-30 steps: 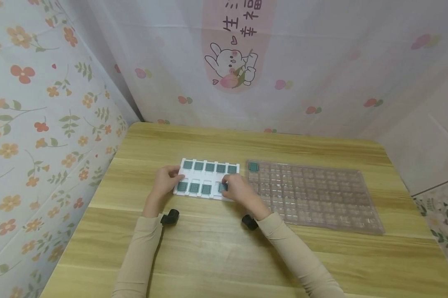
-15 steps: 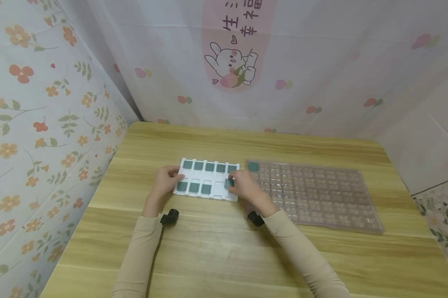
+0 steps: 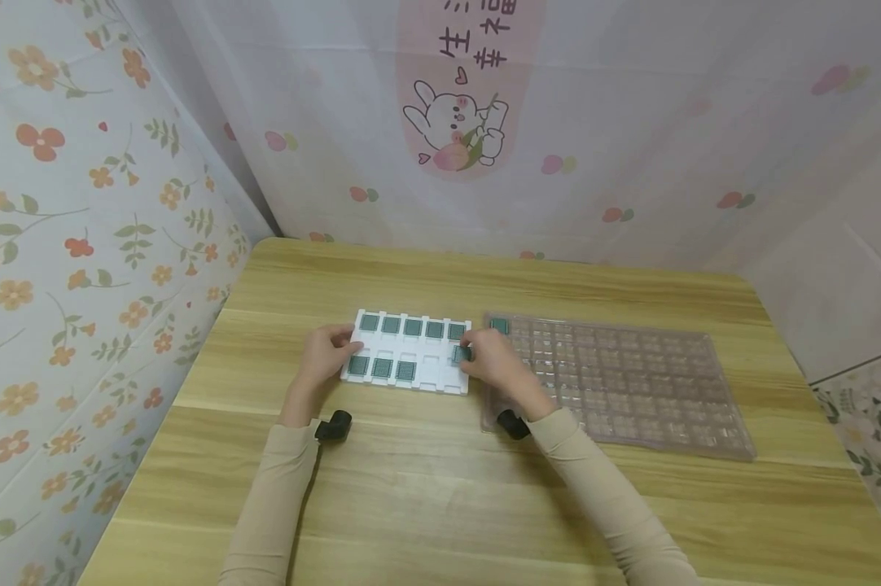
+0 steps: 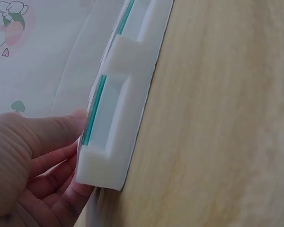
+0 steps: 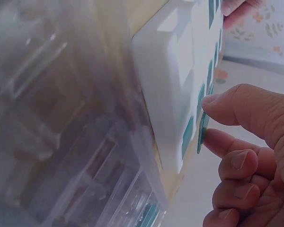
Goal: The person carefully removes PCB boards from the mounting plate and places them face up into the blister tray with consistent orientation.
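A white plastic tray (image 3: 396, 347) lies on the table, holding small green circuit boards in two rows. My left hand (image 3: 325, 358) pinches its left end, thumb (image 4: 61, 128) on the top edge and the other fingers against the side and below. Between thumb and index finger, my right hand (image 3: 497, 365) pinches one green circuit board (image 5: 203, 132) by its edge, over the tray's right end. In the right wrist view that board stands apart from the tray's surface, and the other fingers are curled. Three boards (image 3: 406, 371) sit in the near row's left slots; the far row is filled.
Right of the white tray lies a large clear plastic tray (image 3: 734, 443) of many pockets, under my right wrist. One green board (image 3: 499, 325) sits in its far left corner pocket. A floral curtain (image 3: 81, 244) hangs at the left, another cloth (image 3: 323, 146) behind the table (image 3: 411, 496).
My right hand has lifted the circuit board out of the near row and carried it right and slightly away, toward the tray's right edge. The left hand has stayed put.
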`<state>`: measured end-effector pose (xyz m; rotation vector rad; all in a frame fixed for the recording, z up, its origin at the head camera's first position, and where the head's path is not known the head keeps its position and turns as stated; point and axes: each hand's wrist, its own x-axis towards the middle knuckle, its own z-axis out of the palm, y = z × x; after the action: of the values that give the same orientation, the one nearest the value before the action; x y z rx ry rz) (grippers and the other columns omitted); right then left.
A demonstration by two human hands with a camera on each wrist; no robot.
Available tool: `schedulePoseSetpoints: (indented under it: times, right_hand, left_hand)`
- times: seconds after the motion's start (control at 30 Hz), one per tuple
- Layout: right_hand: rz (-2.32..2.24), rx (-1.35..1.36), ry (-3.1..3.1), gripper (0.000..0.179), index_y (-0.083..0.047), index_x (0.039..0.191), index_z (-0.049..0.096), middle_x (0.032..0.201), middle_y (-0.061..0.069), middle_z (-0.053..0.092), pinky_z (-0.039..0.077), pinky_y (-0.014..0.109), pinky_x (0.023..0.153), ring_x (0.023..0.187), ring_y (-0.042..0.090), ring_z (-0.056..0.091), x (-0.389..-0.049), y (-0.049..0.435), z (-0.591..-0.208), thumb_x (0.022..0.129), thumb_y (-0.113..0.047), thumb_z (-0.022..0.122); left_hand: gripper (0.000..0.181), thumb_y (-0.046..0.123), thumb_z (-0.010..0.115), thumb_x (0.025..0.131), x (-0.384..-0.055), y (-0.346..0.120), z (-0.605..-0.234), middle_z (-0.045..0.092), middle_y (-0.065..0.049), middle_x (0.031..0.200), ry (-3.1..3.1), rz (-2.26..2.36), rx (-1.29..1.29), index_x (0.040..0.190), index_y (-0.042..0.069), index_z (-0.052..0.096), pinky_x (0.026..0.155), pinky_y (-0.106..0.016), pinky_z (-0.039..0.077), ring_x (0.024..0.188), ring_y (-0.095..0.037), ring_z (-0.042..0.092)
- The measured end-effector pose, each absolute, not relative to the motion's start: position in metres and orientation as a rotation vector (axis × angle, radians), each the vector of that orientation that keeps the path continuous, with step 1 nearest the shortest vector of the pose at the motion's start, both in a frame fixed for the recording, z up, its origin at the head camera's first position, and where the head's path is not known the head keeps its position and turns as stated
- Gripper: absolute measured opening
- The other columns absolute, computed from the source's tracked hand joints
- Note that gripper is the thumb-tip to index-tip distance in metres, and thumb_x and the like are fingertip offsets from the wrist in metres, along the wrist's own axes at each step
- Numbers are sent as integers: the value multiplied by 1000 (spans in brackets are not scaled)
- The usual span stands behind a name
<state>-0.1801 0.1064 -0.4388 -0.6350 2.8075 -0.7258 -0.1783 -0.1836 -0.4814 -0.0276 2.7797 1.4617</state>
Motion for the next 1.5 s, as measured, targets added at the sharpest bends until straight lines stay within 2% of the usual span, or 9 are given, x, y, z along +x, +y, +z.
schedulePoseSetpoints:
  times: [0.27,0.63,1.07,1.27,1.5]
  right_hand:
    - [-754,-646,2806,24,7,101,65,49,-3,45,30,17,42,42,6,37,-183,114,-441,80,-3,66]
    - [-742,-617,2844,23,5,98,66,62,1,57,38,20,46,52,10,47,-186,123,-440,78,-6,71]
    - [-742,-616,2864,22,6,97,66,58,1,54,38,21,46,49,10,45,-190,135,-443,77,-3,70]
    - [-740,-612,2869,22,6,97,66,64,2,57,39,21,47,52,10,47,-192,140,-444,78,-5,70]
    - [-800,-585,2828,26,9,101,64,75,10,63,41,21,49,54,11,48,-196,148,-445,79,-2,69]
  left_hand:
    - [38,4,68,83,-178,-184,-482,64,-23,101,2784,1452,-44,118,-9,59,69,-27,44,83,-27,56]
    - [38,3,69,83,-179,-184,-482,64,-24,103,2788,1451,-30,117,-10,60,70,-29,43,82,-27,55]
    - [37,3,70,82,-178,-184,-483,65,-24,102,2807,1463,-11,116,-10,60,68,-28,43,82,-26,56]
    - [37,3,70,82,-179,-184,-484,65,-24,102,2818,1466,2,115,-10,61,69,-28,43,82,-27,56]
    - [37,3,70,82,-179,-184,-483,65,-24,101,2811,1469,4,115,-10,60,69,-29,43,82,-26,56]
